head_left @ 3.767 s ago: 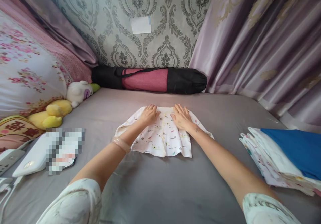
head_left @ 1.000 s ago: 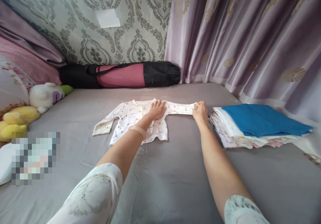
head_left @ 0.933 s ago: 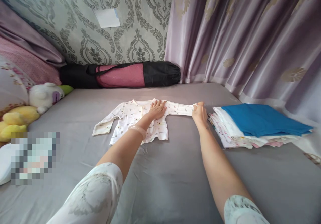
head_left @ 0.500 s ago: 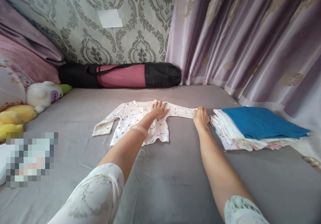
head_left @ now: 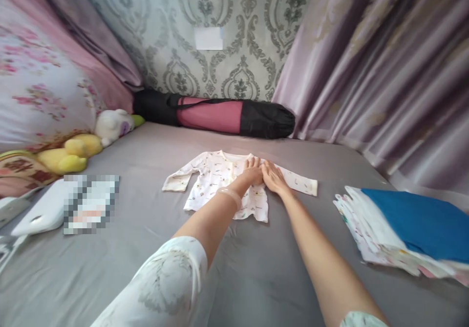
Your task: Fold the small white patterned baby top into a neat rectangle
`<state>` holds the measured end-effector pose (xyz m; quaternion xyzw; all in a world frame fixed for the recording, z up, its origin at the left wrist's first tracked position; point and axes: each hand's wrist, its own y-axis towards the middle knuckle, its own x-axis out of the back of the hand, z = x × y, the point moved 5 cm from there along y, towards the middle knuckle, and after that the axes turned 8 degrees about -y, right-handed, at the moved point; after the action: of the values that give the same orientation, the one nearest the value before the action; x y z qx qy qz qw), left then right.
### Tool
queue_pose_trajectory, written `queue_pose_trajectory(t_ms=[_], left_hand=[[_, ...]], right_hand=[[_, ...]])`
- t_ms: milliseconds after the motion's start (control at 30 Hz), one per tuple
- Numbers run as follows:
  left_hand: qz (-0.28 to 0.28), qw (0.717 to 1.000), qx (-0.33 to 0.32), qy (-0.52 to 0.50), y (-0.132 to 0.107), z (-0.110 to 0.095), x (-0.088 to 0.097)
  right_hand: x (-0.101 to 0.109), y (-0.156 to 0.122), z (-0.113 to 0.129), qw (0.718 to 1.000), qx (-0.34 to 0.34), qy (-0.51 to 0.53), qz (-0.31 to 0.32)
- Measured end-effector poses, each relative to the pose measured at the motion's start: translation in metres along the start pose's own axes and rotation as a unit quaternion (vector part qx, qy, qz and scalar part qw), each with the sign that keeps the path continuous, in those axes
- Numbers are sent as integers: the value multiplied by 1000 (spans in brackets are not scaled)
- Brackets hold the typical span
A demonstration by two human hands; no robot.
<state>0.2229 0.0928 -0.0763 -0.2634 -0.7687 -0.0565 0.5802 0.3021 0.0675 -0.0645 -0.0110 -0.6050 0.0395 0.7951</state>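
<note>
A small white baby shirt (head_left: 210,180) with a fine print lies spread on the grey bed sheet, both long sleeves stretched out sideways. My left hand (head_left: 253,171) rests flat on its chest near the right shoulder, fingers apart. Close beside it, my right hand (head_left: 274,175) lies flat over the top of the right sleeve, its fingers stretched out. The two hands touch or nearly touch. The cuff of that sleeve lies free on the sheet, and my left forearm hides part of the shirt's front.
To the right sits a stack of folded clothes (head_left: 414,229), blue on top. Along the wall lies a black and pink rolled bag (head_left: 208,114). At left are plush toys (head_left: 84,144), a floral pillow (head_left: 44,77), a white device (head_left: 49,207) and a blurred item (head_left: 91,205).
My right hand has let go of the sleeve's cuff and moved left to the shoulder, opening flat. My left hand stays on the shirt. The view has turned left.
</note>
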Motion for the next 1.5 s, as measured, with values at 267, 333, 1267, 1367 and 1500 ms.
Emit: queue_pose_trajectory(t_ms=[267, 333, 1267, 1367, 1500], left_hand=[[-41, 997, -20, -62, 3, 4, 4], [-45, 997, -23, -65, 3, 4, 3], [-169, 975, -54, -134, -179, 113, 45], [-210, 969, -9, -132, -197, 135, 51], [-279, 942, 145, -118, -222, 170, 57]], right_hand=[[-3, -11, -52, 989, -59, -136, -17], [1, -17, -71, 984, -79, -156, -28], [-29, 39, 67, 989, 12, -137, -55], [-33, 41, 65, 988, 18, -140, -63], [-33, 45, 64, 989, 11, -139, -44]])
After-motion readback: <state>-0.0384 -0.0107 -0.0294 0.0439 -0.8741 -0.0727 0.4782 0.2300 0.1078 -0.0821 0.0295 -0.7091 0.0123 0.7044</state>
